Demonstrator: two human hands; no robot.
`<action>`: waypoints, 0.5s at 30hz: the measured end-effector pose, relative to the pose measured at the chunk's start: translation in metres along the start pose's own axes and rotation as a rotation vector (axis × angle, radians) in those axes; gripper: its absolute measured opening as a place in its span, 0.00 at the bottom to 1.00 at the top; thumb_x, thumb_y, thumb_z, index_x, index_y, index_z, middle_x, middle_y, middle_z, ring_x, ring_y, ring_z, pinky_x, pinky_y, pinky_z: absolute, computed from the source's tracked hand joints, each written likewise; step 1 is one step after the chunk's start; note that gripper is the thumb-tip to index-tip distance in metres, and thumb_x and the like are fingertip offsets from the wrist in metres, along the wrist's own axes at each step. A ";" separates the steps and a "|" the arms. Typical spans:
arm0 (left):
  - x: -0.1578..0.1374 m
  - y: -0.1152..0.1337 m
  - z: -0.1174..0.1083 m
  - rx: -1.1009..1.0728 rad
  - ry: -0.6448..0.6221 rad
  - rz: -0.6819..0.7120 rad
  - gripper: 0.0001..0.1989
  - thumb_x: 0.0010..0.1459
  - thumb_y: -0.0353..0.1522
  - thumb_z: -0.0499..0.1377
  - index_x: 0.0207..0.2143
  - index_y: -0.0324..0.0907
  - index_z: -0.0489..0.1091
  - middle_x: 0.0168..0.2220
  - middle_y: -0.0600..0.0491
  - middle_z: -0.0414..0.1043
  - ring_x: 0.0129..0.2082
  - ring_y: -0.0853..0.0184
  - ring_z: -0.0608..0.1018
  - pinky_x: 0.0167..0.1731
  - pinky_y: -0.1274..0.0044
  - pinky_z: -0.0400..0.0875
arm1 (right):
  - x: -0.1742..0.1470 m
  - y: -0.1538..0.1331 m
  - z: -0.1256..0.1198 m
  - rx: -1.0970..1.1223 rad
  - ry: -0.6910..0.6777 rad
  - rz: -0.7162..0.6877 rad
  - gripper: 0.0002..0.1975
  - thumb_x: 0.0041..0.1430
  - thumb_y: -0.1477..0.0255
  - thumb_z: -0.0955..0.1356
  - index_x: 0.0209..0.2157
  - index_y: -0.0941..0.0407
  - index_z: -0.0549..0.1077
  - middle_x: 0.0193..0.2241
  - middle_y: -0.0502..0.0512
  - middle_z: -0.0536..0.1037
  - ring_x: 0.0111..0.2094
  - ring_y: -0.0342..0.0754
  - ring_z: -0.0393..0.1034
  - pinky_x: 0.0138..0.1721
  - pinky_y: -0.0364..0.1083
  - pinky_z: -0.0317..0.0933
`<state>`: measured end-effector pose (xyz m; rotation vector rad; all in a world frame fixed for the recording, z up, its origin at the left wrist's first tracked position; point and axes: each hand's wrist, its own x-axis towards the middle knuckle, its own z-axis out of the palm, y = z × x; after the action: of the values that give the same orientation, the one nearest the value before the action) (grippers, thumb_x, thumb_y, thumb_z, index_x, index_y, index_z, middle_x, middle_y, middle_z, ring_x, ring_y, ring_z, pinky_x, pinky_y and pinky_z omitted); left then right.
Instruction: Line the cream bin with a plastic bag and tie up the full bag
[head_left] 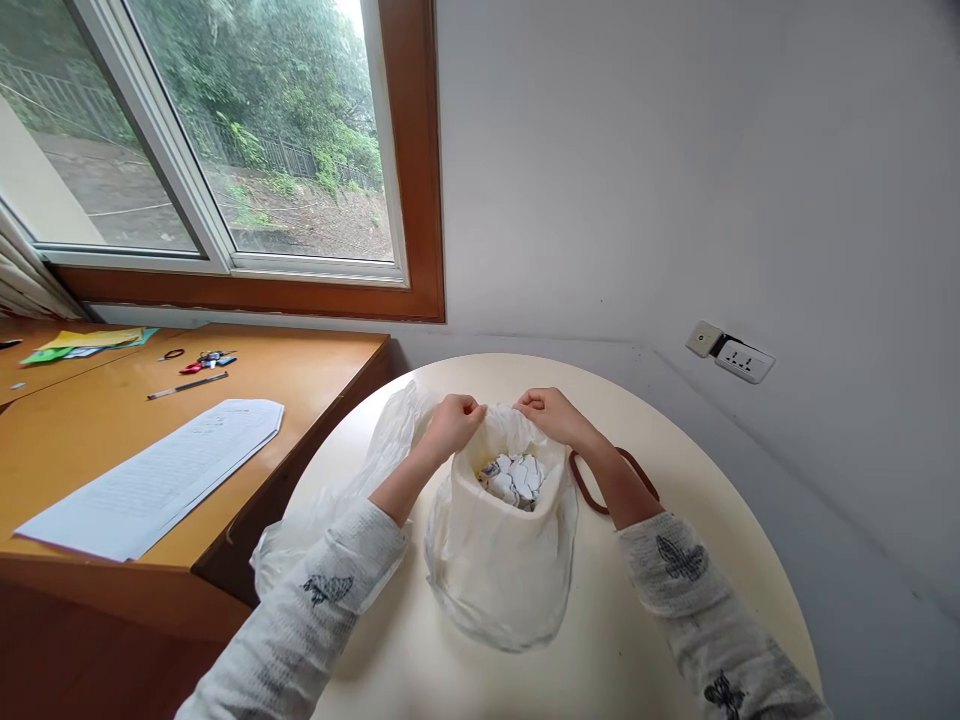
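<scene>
A white plastic bag (510, 600) lines a round bin on the table, its edge folded down over the outside. Crumpled white paper scraps (517, 480) lie inside. At the far rim, my left hand (456, 418) pinches the bag's edge on the left. My right hand (551, 412) pinches the same edge on the right, fingers closed. The bin's own wall is hidden by the bag. A brown ring-shaped band (589, 490) rests on the table under my right forearm.
The round cream table (697, 580) stands against the wall. Another crumpled translucent plastic bag (315, 530) lies under my left forearm. To the left, a wooden desk (330, 365) holds paper sheets (172, 480), a pen (187, 386), keys (208, 362) and coloured papers (90, 342).
</scene>
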<state>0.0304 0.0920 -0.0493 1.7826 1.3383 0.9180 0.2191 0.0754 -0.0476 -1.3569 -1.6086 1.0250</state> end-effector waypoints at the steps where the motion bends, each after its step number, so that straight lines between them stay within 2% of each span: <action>1: 0.001 -0.003 0.000 -0.025 -0.010 -0.020 0.16 0.47 0.39 0.55 0.15 0.42 0.55 0.14 0.61 0.51 0.16 0.75 0.54 0.18 0.80 0.46 | 0.001 0.001 -0.001 0.011 -0.019 0.018 0.11 0.47 0.63 0.67 0.25 0.58 0.72 0.25 0.51 0.74 0.25 0.42 0.64 0.25 0.41 0.56; 7: -0.003 -0.016 0.003 -0.177 -0.063 -0.144 0.18 0.47 0.43 0.56 0.16 0.42 0.55 0.15 0.61 0.51 0.15 0.75 0.55 0.16 0.81 0.47 | 0.013 0.011 -0.006 0.111 -0.165 0.145 0.10 0.42 0.66 0.70 0.25 0.58 0.73 0.24 0.51 0.75 0.23 0.43 0.65 0.24 0.41 0.58; 15: -0.011 -0.028 0.008 -0.355 -0.066 -0.231 0.19 0.44 0.45 0.59 0.18 0.42 0.57 0.15 0.61 0.54 0.15 0.76 0.58 0.15 0.82 0.50 | 0.010 0.026 0.014 0.242 -0.155 0.229 0.07 0.40 0.68 0.69 0.21 0.57 0.69 0.17 0.48 0.70 0.22 0.44 0.63 0.26 0.43 0.58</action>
<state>0.0219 0.0866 -0.0790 1.3476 1.2219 0.8964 0.2147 0.0871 -0.0760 -1.3415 -1.4047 1.4441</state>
